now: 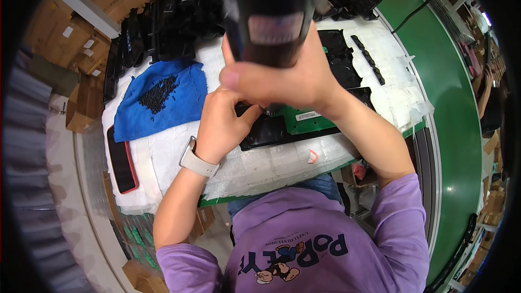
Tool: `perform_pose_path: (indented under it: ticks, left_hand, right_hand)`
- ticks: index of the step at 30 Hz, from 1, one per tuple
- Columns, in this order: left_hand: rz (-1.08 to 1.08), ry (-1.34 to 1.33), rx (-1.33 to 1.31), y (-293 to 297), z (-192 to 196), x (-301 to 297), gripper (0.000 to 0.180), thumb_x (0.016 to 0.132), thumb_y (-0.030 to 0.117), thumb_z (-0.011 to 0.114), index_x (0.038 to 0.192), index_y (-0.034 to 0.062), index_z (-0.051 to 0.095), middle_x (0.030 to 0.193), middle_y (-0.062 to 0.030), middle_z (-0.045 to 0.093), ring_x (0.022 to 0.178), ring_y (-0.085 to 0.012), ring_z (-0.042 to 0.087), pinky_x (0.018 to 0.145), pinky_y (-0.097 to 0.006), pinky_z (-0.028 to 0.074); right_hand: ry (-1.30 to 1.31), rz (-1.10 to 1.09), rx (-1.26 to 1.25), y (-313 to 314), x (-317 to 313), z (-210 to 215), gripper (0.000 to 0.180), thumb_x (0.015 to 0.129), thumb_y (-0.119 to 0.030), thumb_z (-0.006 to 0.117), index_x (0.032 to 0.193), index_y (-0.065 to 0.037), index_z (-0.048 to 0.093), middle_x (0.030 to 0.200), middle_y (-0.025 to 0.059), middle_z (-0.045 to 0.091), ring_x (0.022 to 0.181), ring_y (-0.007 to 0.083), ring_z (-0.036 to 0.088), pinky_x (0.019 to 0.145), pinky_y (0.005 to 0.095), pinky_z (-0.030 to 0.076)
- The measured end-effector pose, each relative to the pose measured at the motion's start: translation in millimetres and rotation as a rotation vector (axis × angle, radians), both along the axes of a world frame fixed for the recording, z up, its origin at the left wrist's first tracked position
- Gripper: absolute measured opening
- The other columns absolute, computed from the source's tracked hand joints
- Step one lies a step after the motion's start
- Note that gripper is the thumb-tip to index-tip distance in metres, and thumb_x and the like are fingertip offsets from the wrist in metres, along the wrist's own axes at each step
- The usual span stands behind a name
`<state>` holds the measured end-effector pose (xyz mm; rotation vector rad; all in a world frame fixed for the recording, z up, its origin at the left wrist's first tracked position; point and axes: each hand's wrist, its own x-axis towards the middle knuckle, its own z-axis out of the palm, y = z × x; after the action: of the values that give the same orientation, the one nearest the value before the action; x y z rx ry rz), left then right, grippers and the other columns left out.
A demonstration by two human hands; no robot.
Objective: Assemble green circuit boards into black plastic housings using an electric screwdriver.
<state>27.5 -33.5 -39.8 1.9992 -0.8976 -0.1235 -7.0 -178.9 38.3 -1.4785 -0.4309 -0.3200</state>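
Note:
My right hand is wrapped round a black power screwdriver, which looms large and blurred close to the camera. Its lower end points down at a black plastic housing with a green circuit board in it. Beside the tool's tip, my left hand rests at the housing's left side, thumb and fingers drawn together. Whatever they pinch is hidden. To the left, a heap of small black screws lies on a blue cloth.
A phone in a red case lies at the table's left edge. Black plastic parts are piled at the back. A narrow black strip lies on the white padded surface at right, beside a green belt.

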Motion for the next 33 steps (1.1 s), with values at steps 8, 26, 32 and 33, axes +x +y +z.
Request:
perform_pose_path:
  ticks: [8,26,32,33]
  left_hand:
    - [-0.054,-0.203,0.098,-2,9,-3,0.007,0.067,0.003,0.065,0.073,0.0,0.063,0.074,-0.0118,0.059,0.073,-0.0298,0.054,0.065,-0.035,0.044]
    - [-0.278,-0.471,0.252,-15,36,-17,0.034,0.068,0.022,0.068,0.092,0.0001,0.058,0.08,-0.0163,0.061,0.074,-0.0312,0.059,0.065,-0.037,0.047]
    - [-0.135,-0.272,0.127,-29,31,-6,0.031,0.071,0.032,0.068,0.071,0.0021,0.06,0.059,-0.0132,0.058,0.053,-0.0287,0.059,0.047,-0.035,0.045]
    - [-0.076,-0.375,0.151,-30,34,-7,0.028,0.071,0.028,0.069,0.074,0.0015,0.061,0.06,-0.0136,0.059,0.052,-0.0285,0.058,0.047,-0.033,0.044]
  right_hand:
    - [0.056,0.127,0.234,-34,-22,5,0.024,0.069,-0.015,0.072,0.082,0.0,0.059,0.064,0.0048,0.058,0.049,0.0084,0.054,0.047,0.0219,0.043]
    - [0.093,-1.18,-1.084,-187,-105,-43,0.055,0.067,-0.019,0.069,0.117,-0.005,0.049,0.104,0.0146,0.056,0.098,0.025,0.055,0.084,0.0338,0.043]
    - [0.062,-0.5,-0.869,-133,-91,-41,0.057,0.061,-0.022,0.073,0.113,-0.008,0.055,0.117,0.0116,0.048,0.112,0.0268,0.047,0.093,0.0357,0.038]
    - [0.041,-0.531,-0.871,-132,-85,-44,0.056,0.06,-0.018,0.072,0.113,-0.008,0.055,0.115,0.0124,0.049,0.11,0.0292,0.048,0.094,0.0352,0.038]
